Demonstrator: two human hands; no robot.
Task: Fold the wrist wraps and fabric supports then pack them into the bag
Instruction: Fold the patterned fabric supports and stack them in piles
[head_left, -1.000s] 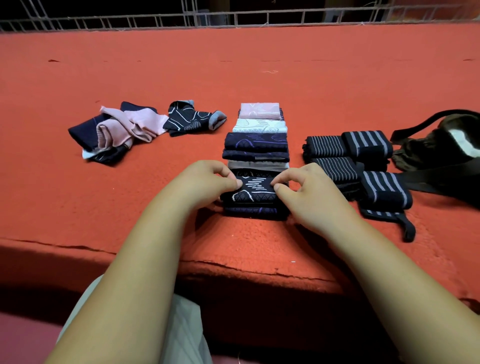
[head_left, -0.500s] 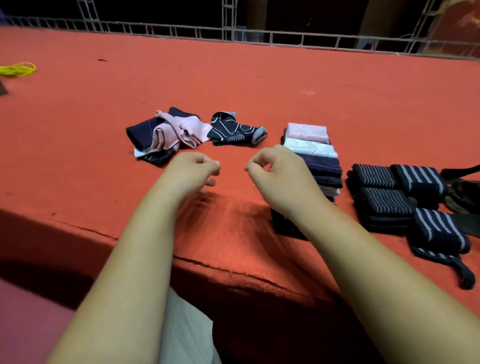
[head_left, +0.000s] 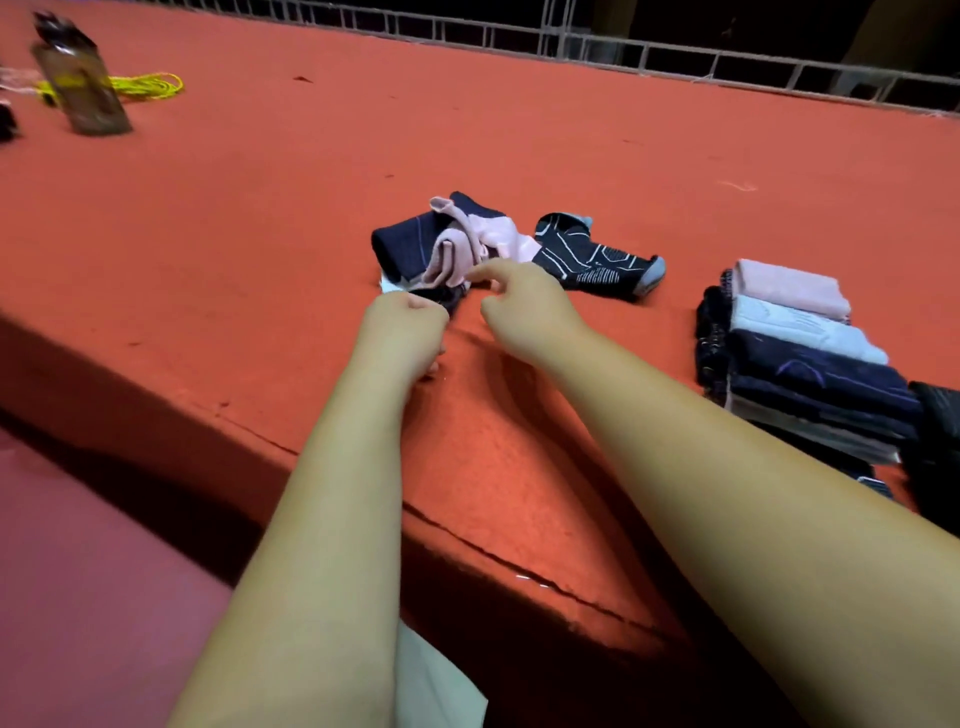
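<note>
Fabric supports (head_left: 415, 244), a loose heap of navy and pink knit sleeves, lie tangled near the middle of the red counter (head_left: 519, 145), with a patterned black support (head_left: 592, 257) just beside them on the right. Well apart to the right, a folded stack (head_left: 800, 353) sits in a neat overlapping row. The bag is out of view. My left grip (head_left: 402, 332) is at the heap's near edge with fingers curled under, knuckles close to a dark fold of cloth, and I cannot tell whether it pinches anything. My right grip (head_left: 524, 304) hovers just in front of the pink piece (head_left: 493, 239), thumb and forefinger loosely apart, holding nothing. I judge these pieces light, soft and stretchy, floppy rather than stiff and not fragile. Where they are intertwined, one is likely to drag its neighbours along. I would pinch the pink one at a cuff edge, one grip per corner, and lift it clear before flattening it.
</note>
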